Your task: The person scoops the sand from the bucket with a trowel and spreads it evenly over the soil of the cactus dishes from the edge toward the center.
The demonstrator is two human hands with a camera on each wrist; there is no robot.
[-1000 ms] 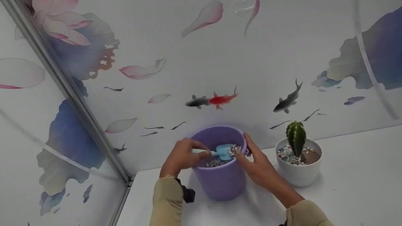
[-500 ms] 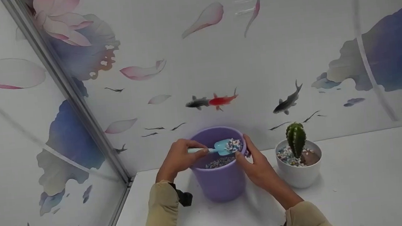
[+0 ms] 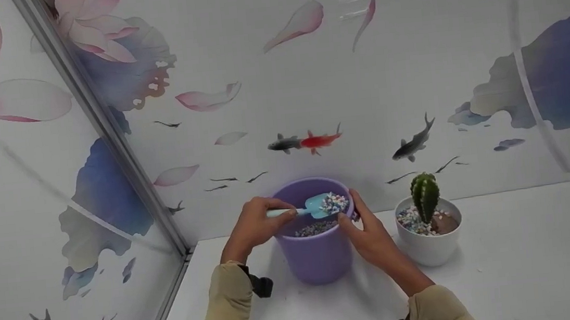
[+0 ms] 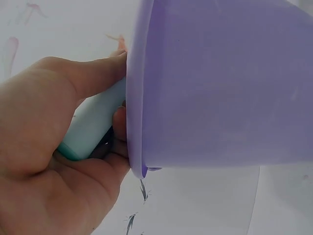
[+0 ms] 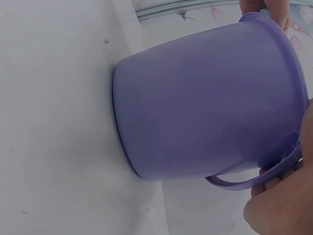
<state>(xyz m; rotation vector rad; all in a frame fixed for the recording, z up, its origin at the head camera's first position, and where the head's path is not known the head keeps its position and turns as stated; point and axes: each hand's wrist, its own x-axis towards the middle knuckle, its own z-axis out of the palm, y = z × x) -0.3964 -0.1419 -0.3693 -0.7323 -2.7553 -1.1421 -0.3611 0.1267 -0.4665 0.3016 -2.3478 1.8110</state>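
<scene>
My left hand (image 3: 257,223) grips the pale handle of a small light-blue shovel (image 3: 314,208) over the mouth of a purple bucket (image 3: 315,259). Multicoloured pebbles (image 3: 334,203) are heaped on its blade, close to the bucket's right rim. More gravel (image 3: 315,228) lies inside the bucket. In the left wrist view, fingers and thumb wrap the shovel handle (image 4: 93,122), while the rim hides the blade. My right hand (image 3: 370,233) holds the bucket's right side at the rim; in the right wrist view its fingers curl behind the purple bucket handle (image 5: 234,185).
A white pot (image 3: 432,248) stands right of the bucket, near my right forearm. It bears a green cactus (image 3: 425,196), coloured pebbles and a brown patch. The white table (image 3: 529,251) meets a printed wall (image 3: 362,90) behind the bucket. A metal frame post (image 3: 128,159) rises at left.
The shovel has risen from down in the bucket to rim height, its pebble load now plainly visible. The right hand has kept its hold on the bucket. The head view has shifted slightly.
</scene>
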